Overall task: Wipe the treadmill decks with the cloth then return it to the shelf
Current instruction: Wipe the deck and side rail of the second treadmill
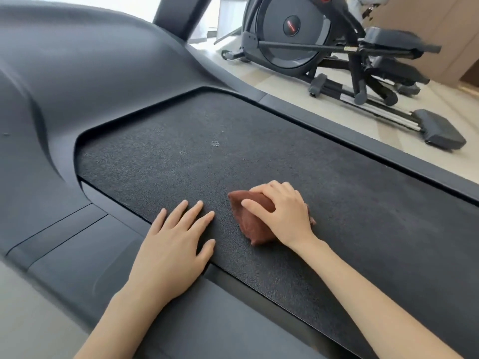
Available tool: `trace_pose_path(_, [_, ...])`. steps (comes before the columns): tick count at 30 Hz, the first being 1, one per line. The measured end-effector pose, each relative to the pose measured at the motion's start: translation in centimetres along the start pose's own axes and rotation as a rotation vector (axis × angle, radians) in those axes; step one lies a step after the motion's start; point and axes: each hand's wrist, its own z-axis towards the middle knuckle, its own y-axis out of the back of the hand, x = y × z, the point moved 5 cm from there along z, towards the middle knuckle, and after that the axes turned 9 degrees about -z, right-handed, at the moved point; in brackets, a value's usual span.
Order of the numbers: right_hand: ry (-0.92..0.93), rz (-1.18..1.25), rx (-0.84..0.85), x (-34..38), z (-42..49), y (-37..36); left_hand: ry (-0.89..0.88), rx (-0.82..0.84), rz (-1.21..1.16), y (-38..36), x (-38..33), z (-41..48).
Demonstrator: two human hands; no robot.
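Both on the treadmill deck (181,151): left hand (172,244) flat, right hand (282,213) gripping the cloth (255,230).

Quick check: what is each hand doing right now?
Left hand: open, flat on the treadmill belt, holding nothing.
Right hand: grips the brown cloth against the belt.

A dark elliptical trainer (290,35) stands on a pale floor (280,84) beside tan wall panels (440,35), in bright daylight.
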Motion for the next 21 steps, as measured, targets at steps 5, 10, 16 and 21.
trace_pose_path(5, [0.176,0.138,0.010,0.9,-4.1,1.2,0.002,-0.015,-0.008,-0.1,0.3,0.0])
trace_pose_path(10, [0.142,0.156,-0.056,-0.1,-1.0,0.3,0.017,0.001,-0.054,0.2,-0.1,0.1])
trace_pose_path(16, [-0.037,0.130,0.018,-1.9,4.1,-1.1,0.018,0.001,0.005,0.1,0.0,0.0])
trace_pose_path(21, [0.090,0.205,0.062,-0.9,-1.0,1.0,-0.001,-0.018,-0.004,-0.1,0.2,0.1])
